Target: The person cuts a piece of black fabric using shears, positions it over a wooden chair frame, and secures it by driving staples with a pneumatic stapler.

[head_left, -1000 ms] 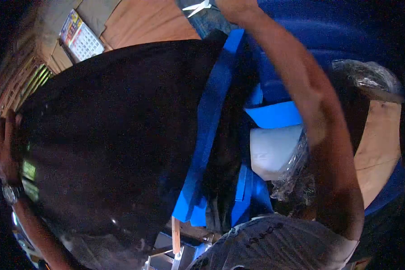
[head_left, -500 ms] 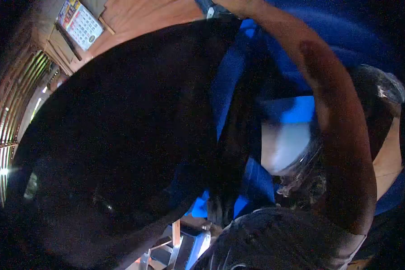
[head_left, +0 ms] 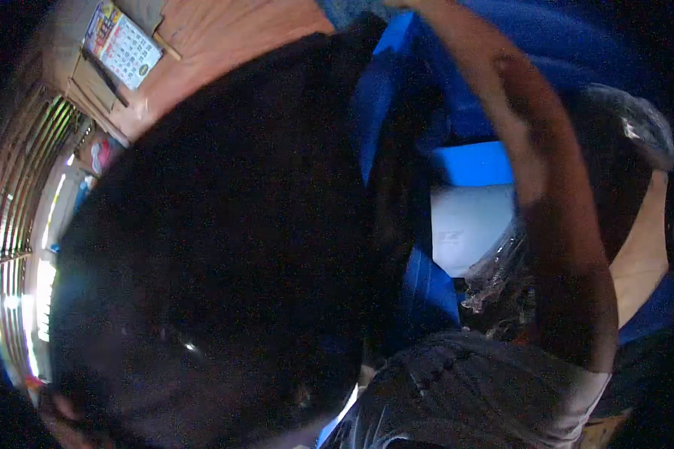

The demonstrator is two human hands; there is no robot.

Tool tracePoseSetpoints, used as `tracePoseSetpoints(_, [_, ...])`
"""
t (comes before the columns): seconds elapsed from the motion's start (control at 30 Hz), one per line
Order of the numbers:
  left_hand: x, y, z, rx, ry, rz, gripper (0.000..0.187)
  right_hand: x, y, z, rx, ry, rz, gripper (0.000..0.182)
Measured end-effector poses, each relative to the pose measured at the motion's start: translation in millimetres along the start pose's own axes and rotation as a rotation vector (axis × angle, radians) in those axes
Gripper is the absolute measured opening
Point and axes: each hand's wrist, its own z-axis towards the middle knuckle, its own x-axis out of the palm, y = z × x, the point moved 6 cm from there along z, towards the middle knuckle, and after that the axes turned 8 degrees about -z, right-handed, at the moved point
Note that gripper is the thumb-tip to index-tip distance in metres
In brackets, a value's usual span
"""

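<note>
A large dark cloth [head_left: 217, 224] fills the middle and left of the view, spread out and hiding much of what is behind it. At its lower left edge, my left hand [head_left: 67, 419] shows dimly, with fingers closed on the cloth. My right arm rises from a grey sleeve on the right, and my right hand [head_left: 406, 3] is mostly cut off by the top edge, near the cloth's upper end and a patch of blue textured fabric [head_left: 344, 10]. Its fingers cannot be made out.
A calendar [head_left: 127, 51] hangs on the wooden wall at the upper left, above a slatted opening [head_left: 15, 194]. Blue material [head_left: 479, 165] surrounds a white panel [head_left: 468, 224] behind my right arm. Clear crumpled plastic [head_left: 648, 131] is at the right.
The dark cloth has spread lower and now covers most of the objects at the bottom. My left hand has come into view at the lower left. My right arm has shifted slightly left.
</note>
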Motion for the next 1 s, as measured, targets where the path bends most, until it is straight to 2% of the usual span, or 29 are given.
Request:
tracePoseSetpoints(0.03, [7.9,-9.9,-3.8,-0.056,0.013,-0.114,0.041,1.9,10.0,-10.5,0.052,0.039,0.101,0.021])
tracePoseSetpoints(0.07, [16.3,-25.1,-9.9,-0.109,0.028,-0.215,0.042,27.0,16.9,-20.8,0.298,0.253,0.634,0.025])
tracePoseSetpoints(0.1, [23.5,-38.9,-19.5,-0.172,0.044,-0.322,0.042,92.9,30.3,-5.4,0.281,0.257,0.827,0.042])
tracePoseSetpoints(0.13, [33.5,-52.9,-28.3,-0.233,0.077,-0.425,0.043,71.6,44.6,-36.0,0.274,0.306,1.048,0.044])
tracePoseSetpoints(0.17, [43.7,-70.8,-39.5,-0.293,0.115,-0.519,0.044,86.1,61.6,-56.1,0.337,0.405,1.252,0.04])
tracePoseSetpoints(0.2, [55.6,-89.5,-49.6,-0.353,0.163,-0.627,0.044,120.7,82.3,-70.8,0.377,0.624,1.331,0.037])
tracePoseSetpoints(0.23, [68.5,-109.0,-61.9,-0.419,0.225,-0.744,0.045,125.1,94.7,-94.6,0.405,0.611,1.474,0.037])
tracePoseSetpoints(0.33, [108.4,-186.6,-100.0,-0.61,0.446,-1.087,0.046,203.8,119.8,-132.7,0.446,0.579,1.336,0.047])
tracePoseSetpoints(0.4, [132.0,-241.4,-120.7,-0.701,0.584,-1.269,0.048,231.8,125.0,-133.2,0.415,0.539,1.263,0.053])
tracePoseSetpoints(0.5, [153.9,-290.2,-130.2,-0.759,0.736,-1.42,0.049,239.1,129.1,-126.5,0.347,0.24,0.892,0.054])
tracePoseSetpoints(0.6, [162.6,-274.3,-108.2,-0.737,0.782,-1.444,0.051,208.3,136.1,-98.7,0.331,0.113,1.031,0.055])
tracePoseSetpoints(0.63, [166.4,-257.0,-91.2,-0.718,0.77,-1.434,0.052,217.3,145.8,-75.1,0.265,0.046,0.965,0.056])
tracePoseSetpoints(0.73, [207.5,-195.7,-18.9,-0.66,0.599,-1.373,0.053,214.9,173.4,-24.0,0.191,0.092,1.216,0.058])
tracePoseSetpoints(0.8, [270.8,-170.4,35.4,-0.678,0.397,-1.395,0.055,208.7,192.6,-5.2,0.204,0.133,1.414,0.058])
tracePoseSetpoints(0.83, [313.5,-169.0,54.2,-0.789,0.394,-1.456,0.053,211.1,199.3,0.9,0.212,0.152,1.51,0.058])
tracePoseSetpoints(0.9, [384.8,-177.1,94.8,-1.038,0.423,-1.579,0.052,221.8,209.0,10.7,0.199,0.109,1.498,0.057])
tracePoseSetpoints(0.97, [464.1,-197.6,116.6,-1.0,0.455,-1.56,0.057,238.2,222.2,17.6,0.209,0.099,1.501,0.055])
tracePoseSetpoints(1.0, [493.6,-207.0,134.3,-0.884,0.562,-1.3,0.058,256.7,230.4,11.9,0.233,0.115,1.509,0.054])
